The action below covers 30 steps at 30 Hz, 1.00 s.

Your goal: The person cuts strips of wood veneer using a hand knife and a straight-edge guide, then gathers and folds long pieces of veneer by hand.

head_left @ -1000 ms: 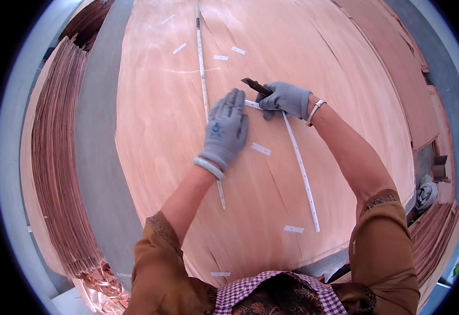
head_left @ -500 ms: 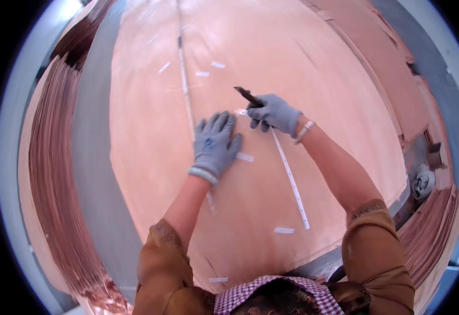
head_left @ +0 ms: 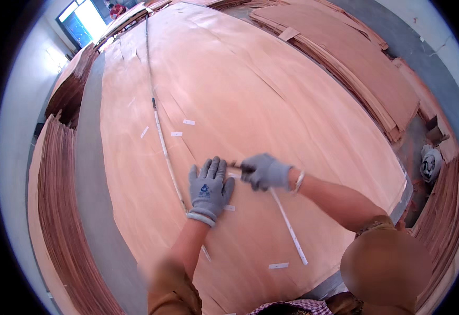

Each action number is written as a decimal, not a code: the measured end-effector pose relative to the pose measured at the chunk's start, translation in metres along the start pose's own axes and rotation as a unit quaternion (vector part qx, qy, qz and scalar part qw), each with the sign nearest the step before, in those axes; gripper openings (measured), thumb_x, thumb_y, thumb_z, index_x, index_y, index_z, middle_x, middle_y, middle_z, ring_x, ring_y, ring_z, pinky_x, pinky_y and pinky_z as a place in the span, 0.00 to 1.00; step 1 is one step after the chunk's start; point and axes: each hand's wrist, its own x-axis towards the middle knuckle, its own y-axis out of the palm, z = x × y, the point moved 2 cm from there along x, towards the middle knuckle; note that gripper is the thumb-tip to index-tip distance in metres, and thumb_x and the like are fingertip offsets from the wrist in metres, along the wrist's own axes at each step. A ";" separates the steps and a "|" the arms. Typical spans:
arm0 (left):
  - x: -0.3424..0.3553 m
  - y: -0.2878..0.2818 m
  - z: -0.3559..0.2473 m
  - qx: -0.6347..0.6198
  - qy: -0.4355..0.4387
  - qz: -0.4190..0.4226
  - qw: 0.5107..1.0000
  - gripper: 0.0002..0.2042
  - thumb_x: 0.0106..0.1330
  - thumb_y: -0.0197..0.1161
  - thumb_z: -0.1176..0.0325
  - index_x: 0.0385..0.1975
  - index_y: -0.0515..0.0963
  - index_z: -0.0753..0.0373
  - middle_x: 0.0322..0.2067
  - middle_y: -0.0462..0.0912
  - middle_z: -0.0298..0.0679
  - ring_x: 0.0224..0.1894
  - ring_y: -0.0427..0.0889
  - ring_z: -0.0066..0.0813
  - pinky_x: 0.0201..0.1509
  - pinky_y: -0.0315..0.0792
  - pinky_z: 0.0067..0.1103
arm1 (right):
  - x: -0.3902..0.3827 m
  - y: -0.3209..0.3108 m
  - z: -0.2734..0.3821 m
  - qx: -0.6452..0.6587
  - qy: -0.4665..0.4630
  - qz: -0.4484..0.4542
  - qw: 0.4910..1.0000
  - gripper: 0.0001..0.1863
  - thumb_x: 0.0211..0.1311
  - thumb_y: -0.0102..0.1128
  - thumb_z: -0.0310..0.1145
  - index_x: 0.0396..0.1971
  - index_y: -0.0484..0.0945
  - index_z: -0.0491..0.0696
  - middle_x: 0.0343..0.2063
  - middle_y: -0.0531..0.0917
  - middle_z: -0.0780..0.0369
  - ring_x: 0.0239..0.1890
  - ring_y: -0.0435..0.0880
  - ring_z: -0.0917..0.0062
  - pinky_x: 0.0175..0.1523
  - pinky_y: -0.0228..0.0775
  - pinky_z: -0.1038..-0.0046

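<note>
A large sheet of pinkish wood veneer (head_left: pixel 292 131) lies flat before me. My left hand (head_left: pixel 208 191), in a grey glove, presses on it with fingers stretched out. Just to its right, my gloved right hand (head_left: pixel 266 172) is closed round a dark, narrow hand tool (head_left: pixel 233 164), slightly blurred. White tape (head_left: pixel 234 175) shows by its fingertips. From below that hand, a long white dotted strip of tape (head_left: pixel 288 226) trails over the veneer toward me. Short white tape pieces (head_left: pixel 279 266) lie stuck or resting on the sheet; one (head_left: pixel 229 208) is beside my left hand.
A long thin pole (head_left: pixel 166 149) lies lengthwise on the veneer, running beneath my left wrist. Stacked veneer (head_left: pixel 56 194) stands along the left, with more sheets (head_left: pixel 345 63) at the far right. A pale cloth bundle (head_left: pixel 430 164) sits at the right. A doorway (head_left: pixel 80 23) is far left.
The view has tilted up, so the far end of the veneer and the doorway now show. My right hand's tool has turned and its tip now points toward my left fingertips.
</note>
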 end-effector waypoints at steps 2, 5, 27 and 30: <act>0.009 -0.009 0.001 0.013 0.021 0.031 0.999 0.24 0.62 0.54 0.56 0.54 0.71 0.63 0.57 0.71 0.46 0.61 0.66 0.42 0.65 0.53 0.40 | 0.004 -0.047 -0.014 0.156 0.000 -0.027 0.987 0.09 0.53 0.60 0.34 0.32 0.79 0.46 0.21 0.81 0.63 0.19 0.78 0.81 0.21 0.65 0.78; 0.042 -0.020 -0.005 -0.038 0.079 -0.018 0.996 0.22 0.61 0.56 0.59 0.52 0.71 0.65 0.56 0.71 0.47 0.60 0.66 0.44 0.65 0.55 0.38 | 0.032 -0.156 -0.035 0.157 -0.034 -0.159 0.974 0.12 0.53 0.60 0.34 0.38 0.79 0.46 0.25 0.82 0.65 0.17 0.71 0.86 0.21 0.59 0.82; 0.254 0.074 -0.080 0.011 0.074 0.013 0.997 0.23 0.70 0.39 0.52 0.63 0.62 0.49 0.65 0.60 0.31 0.68 0.57 0.31 0.70 0.48 0.34 | 0.001 -0.178 -0.054 0.062 0.029 -0.208 0.976 0.10 0.56 0.59 0.34 0.32 0.76 0.41 0.20 0.80 0.61 0.19 0.77 0.82 0.22 0.67 0.80; 0.236 0.066 -0.059 -0.010 0.093 -0.018 0.995 0.23 0.69 0.41 0.56 0.63 0.61 0.51 0.64 0.63 0.36 0.67 0.58 0.36 0.69 0.48 0.36 | -0.047 -0.138 -0.050 0.192 0.027 -0.078 0.978 0.13 0.55 0.58 0.37 0.33 0.76 0.43 0.20 0.80 0.61 0.17 0.71 0.84 0.21 0.58 0.82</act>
